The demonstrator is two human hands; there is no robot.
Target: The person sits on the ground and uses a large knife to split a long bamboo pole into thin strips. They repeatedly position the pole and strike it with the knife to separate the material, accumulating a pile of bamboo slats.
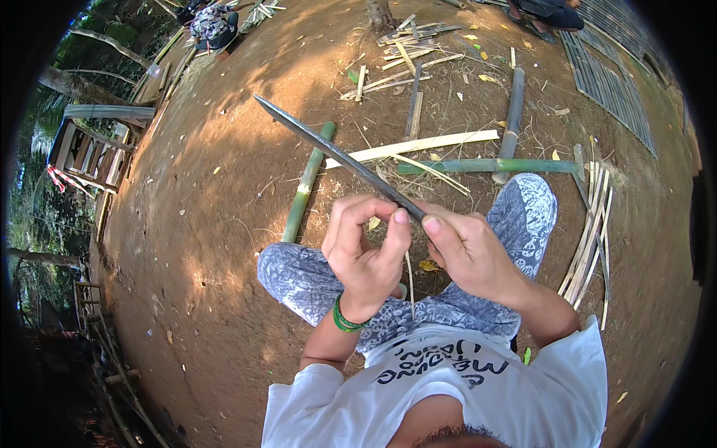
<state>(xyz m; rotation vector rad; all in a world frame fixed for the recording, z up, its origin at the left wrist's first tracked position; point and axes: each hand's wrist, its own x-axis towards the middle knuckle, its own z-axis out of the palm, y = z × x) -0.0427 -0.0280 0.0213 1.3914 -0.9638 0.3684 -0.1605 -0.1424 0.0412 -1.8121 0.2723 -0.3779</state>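
A long, dark, pointed knife (328,151) slants up and to the left in front of me, its tip over the dirt. Its near end lies in my right hand (470,250), which is closed round it with the thumb along it. The thumb and fingertips of my left hand (366,239) pinch the knife just beside the right thumb; a green band circles that wrist. Below the meeting hands hangs a thin pale strip (409,280); where its upper end goes is hidden. My folded legs in patterned trousers (299,276) lie underneath.
A green bamboo pole (307,187) lies beyond my left knee. Another green pole (463,166) crosses a grey-green one (514,112) ahead. Split bamboo strips (590,239) lie at right; more slats (411,56) are piled farther off. Slatted panels (612,93) and other people (213,26) are at the back.
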